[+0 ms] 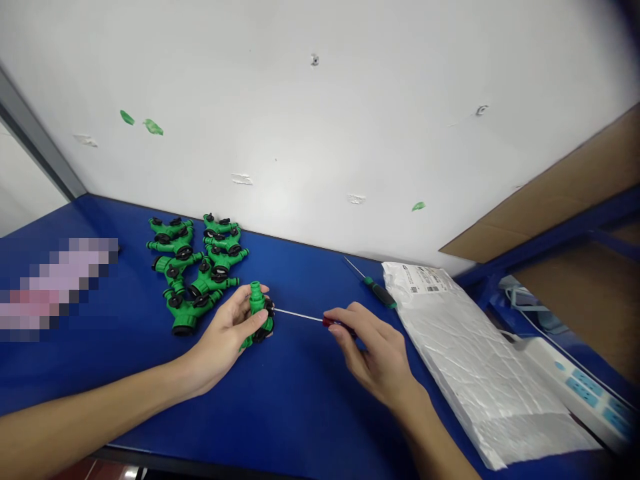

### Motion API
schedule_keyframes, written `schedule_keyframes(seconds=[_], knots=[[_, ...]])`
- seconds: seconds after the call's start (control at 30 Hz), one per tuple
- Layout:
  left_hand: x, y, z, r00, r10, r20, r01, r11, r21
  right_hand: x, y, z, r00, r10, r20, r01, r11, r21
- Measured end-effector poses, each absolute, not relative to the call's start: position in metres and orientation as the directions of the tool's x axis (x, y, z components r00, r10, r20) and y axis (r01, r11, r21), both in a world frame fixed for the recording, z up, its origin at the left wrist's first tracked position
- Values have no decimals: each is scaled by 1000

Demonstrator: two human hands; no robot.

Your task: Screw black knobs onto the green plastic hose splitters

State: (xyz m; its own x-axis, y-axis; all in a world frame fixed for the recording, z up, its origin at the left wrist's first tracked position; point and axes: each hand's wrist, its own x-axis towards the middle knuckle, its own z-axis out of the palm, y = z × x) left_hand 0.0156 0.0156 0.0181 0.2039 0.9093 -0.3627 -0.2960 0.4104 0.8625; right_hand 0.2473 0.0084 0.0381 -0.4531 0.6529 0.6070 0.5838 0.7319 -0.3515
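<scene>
My left hand (233, 327) is wrapped round a green plastic hose connector (257, 301) with black parts, held a little right of the piled connectors. My right hand (367, 343) grips the red handle of a screwdriver (299, 315). Its thin metal shaft points left, and the tip meets the black part on the connector's right side. Several more green Y-shaped connectors with black valves (185, 313) lie in two rough columns on the blue table (280, 400), left of my left hand. Fingers partly hide the held connector and the red handle.
A second screwdriver (380, 292) with a green and black handle lies behind my right hand. Beside it is a silvery padded envelope (470, 360), then a white power strip (575, 387). A white wall (300, 133) rises behind the table. Something pixelated (55, 287) is at the left.
</scene>
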Motion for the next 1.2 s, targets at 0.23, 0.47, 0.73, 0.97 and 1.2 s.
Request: schedule_keyframes(seconds=[0.23,0.47,0.73,0.97,1.2], knots=[[16,14,19,188,922,-338,-287,381,879,250,5,43,-440,770,462,616,634,-469],[16,14,14,177,937,-301,-278,341,898,248,3,43,-372,827,421,660,554,-507],[16,15,15,159,933,-322,-292,356,888,245,0,44,-353,851,388,685,518,-513],[15,17,10,168,952,-255,-264,293,919,243,2,44,-345,791,504,669,584,-459],[16,16,12,170,965,-200,-207,233,950,247,2,42,-394,825,405,643,563,-519]])
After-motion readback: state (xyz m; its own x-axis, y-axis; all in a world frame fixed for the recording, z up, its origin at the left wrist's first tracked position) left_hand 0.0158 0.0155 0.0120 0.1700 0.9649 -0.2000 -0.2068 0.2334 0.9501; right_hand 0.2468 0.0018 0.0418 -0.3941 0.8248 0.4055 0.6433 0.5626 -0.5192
